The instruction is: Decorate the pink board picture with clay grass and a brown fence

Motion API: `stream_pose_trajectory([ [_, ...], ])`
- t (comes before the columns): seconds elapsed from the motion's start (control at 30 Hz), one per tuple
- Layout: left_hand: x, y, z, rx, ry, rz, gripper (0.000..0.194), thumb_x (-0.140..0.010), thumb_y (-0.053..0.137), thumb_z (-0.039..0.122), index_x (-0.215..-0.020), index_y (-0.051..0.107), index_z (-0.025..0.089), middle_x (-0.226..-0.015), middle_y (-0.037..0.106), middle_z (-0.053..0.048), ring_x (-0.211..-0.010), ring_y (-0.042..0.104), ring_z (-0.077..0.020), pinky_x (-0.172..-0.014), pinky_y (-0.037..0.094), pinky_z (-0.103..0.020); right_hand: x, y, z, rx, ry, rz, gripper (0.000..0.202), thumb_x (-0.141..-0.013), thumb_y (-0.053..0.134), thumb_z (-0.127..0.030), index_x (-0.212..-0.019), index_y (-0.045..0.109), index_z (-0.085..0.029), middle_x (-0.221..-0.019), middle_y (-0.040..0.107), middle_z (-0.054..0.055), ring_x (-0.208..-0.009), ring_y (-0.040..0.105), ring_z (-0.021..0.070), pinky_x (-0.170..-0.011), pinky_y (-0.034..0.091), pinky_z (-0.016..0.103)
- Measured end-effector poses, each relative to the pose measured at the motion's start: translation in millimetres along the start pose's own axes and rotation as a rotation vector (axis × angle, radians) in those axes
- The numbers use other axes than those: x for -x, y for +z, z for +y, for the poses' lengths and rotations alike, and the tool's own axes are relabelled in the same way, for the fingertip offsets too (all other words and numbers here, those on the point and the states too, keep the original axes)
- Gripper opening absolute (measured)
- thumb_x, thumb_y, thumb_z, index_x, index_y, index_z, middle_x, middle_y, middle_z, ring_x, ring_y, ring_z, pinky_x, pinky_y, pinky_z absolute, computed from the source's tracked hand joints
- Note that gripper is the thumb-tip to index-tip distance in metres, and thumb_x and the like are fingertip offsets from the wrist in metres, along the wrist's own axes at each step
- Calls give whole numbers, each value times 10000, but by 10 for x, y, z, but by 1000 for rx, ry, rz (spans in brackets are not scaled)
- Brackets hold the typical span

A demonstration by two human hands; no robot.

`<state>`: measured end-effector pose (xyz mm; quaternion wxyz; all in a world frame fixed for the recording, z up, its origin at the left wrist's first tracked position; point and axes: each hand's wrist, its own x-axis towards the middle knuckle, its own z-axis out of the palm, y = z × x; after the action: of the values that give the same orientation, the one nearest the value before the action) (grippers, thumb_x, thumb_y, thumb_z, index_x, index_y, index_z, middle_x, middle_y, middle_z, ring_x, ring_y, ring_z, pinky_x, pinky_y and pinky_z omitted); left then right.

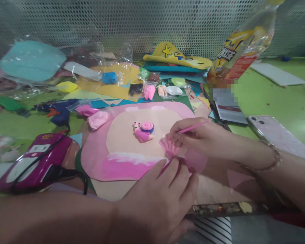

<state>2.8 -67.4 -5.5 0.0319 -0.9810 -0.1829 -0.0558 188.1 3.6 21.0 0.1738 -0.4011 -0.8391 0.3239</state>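
My right hand [193, 135] pinches a thin pink modelling tool [193, 127], its tip hidden by the fingers. Below these fingers lies a pink fan-shaped shell [170, 146] with pale ridges. My left hand [165, 189] rests with fingers spread on the front edge of the pink card [94, 149], fingertips close against the shell's base; whether they press it is hidden. On the card's cream middle, left of my right hand, sits a clay snail [143, 130] with a pink and blue spiral shell. Pink and white colouring [129, 166] runs along the card's lower part.
Bagged clay lumps, including a pink one [149, 92], lie behind the card. A purple corded device [38, 159] stands left. At right are a tilted bottle [241, 47] and two phones [230, 108]. A yellow hat-shaped piece [178, 56] lies at the back.
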Motion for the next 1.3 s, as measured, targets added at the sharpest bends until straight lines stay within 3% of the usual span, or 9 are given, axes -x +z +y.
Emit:
stream_pose_trajectory([
  [0.57,2,-7,-4,16,4,-16,622,-903,366,524,-1327,420,73,-1287,509,-159,-1155,463,-321,-941,371,-419,19,15,-49,-4,46,-6,215,-783,479,-59,-767,651,-188,-724,657,-30,-633,564,83,-571,417,178],
  [0.77,-9,44,98,39,-121,9,673,-827,495,574,-1307,453,105,-1284,506,-130,-1175,424,-316,-978,331,-430,37,20,-53,-8,39,-11,227,-785,474,-60,-803,661,-187,-736,665,-25,-639,575,84,-573,428,174],
  [1.03,0,26,30,9,-22,2,629,-883,400,541,-1317,439,87,-1267,522,-142,-1159,449,-318,-948,356,-420,30,25,-15,-59,26,18,228,-800,459,-59,-822,656,-170,-748,661,-19,-661,585,86,-592,432,185],
  [1.3,-18,50,113,31,-126,3,677,-818,496,585,-1295,464,106,-1247,534,-131,-1161,434,-319,-952,352,-429,53,13,-113,26,-9,28,169,-818,509,-92,-787,651,-179,-730,667,-43,-619,563,53,-536,386,151],
])
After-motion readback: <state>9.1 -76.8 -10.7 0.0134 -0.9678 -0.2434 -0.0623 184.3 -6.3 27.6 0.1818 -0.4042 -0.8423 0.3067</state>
